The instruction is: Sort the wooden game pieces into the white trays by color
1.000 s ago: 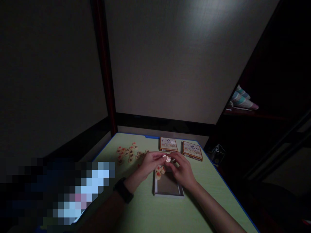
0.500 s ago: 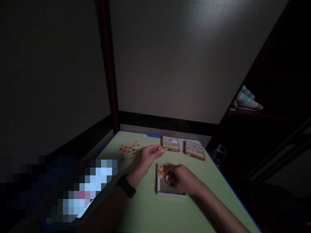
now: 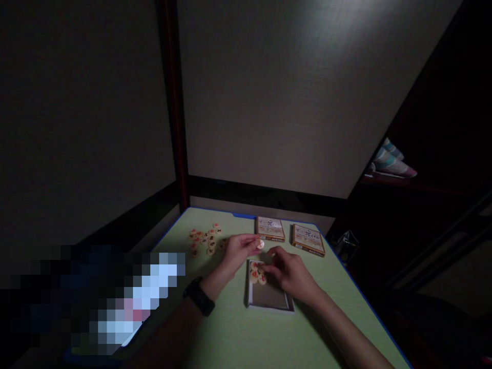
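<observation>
Between the thumb and fingers of my left hand is a round Chinese chess piece, its marked face showing. My right hand hovers over the upper right of a shallow open box, thumb and fingers apart, with nothing visible in it. Inside that box, several red-marked chess pieces lie grouped in the upper left corner, some partly behind my right thumb. To the left of my left hand, loose chess pieces with red and dark markings are scattered on the table.
Two flat printed boxes, one in the middle and one to the right, lie at the back of the green table. A wall panel rises behind its back edge. A lit, pixelated object is at the left front.
My right hand has released a chess piece in the box, beside the others, and risen and opened. The left hand has shifted slightly right with its piece, whose face is now turned into view.
</observation>
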`<state>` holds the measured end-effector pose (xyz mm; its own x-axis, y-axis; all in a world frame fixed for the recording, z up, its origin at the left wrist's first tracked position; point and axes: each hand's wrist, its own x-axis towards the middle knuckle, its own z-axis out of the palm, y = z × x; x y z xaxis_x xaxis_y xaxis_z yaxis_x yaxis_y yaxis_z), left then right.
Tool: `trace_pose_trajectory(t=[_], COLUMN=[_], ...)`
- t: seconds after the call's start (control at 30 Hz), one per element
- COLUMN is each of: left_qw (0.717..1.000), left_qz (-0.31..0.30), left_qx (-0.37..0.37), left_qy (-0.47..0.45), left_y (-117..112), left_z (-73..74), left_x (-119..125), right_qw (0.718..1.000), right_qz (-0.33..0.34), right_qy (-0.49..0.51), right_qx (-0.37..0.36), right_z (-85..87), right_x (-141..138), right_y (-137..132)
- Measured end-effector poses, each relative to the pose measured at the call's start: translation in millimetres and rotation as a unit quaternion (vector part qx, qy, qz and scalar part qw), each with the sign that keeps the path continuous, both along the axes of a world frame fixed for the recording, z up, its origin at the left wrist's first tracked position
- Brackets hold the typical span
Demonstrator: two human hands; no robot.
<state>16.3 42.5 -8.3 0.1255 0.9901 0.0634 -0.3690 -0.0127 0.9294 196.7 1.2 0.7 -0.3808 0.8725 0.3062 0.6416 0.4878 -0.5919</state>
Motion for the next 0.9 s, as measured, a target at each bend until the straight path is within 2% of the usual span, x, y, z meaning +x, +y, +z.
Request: trace_pose_trajectory(t=[0.07,0.13,0.27,0.33,0.47,0.53,0.7,0.9], left_qw=[0.999,0.997,0.99,0.989,0.975,0.969,0.97,0.971], left_qz=[-0.018,-0.048,-0.117,-0.093,0.034,0.064,0.063,0.061], left_qx=[0.005,0.011,0.012,0.028,0.093,0.102,0.099,0.088], left_qy=[0.032,0.055,0.08,0.112,0.197,0.214,0.21,0.214], left_y=[0.1,0.5,1.5,2.0,4.3,6.6,11.1,10.4], left_z=[-1.7,-4.0,-4.2,-0.9,4.5,3.8,-0.1,2.8], left_x=[0.3,1.1,1.8,0.0,-6.8,-9.2,-7.9,-6.0], right_qw=[0.999,0.997,0.995,0.997,0.994,0.992,0.99,0.988], right_qz=[-0.02,-0.013,-0.009,-0.005,0.051,0.073,0.085,0.062], right_qy=[0.003,-0.012,-0.037,-0.054,-0.095,-0.103,-0.116,-0.139], right_qx=[0.047,0.078,0.092,0.058,0.0,-0.008,-0.008,-0.025], right_z=[-1.5,-4.0,-2.3,2.9,10.3,8.9,0.2,-1.1], right_x=[1.7,1.7,0.3,0.2,-1.1,-3.1,-6.1,-4.3], right_y=[1.7,2.4,0.3,-2.0,-6.5,-7.6,-6.6,-4.6])
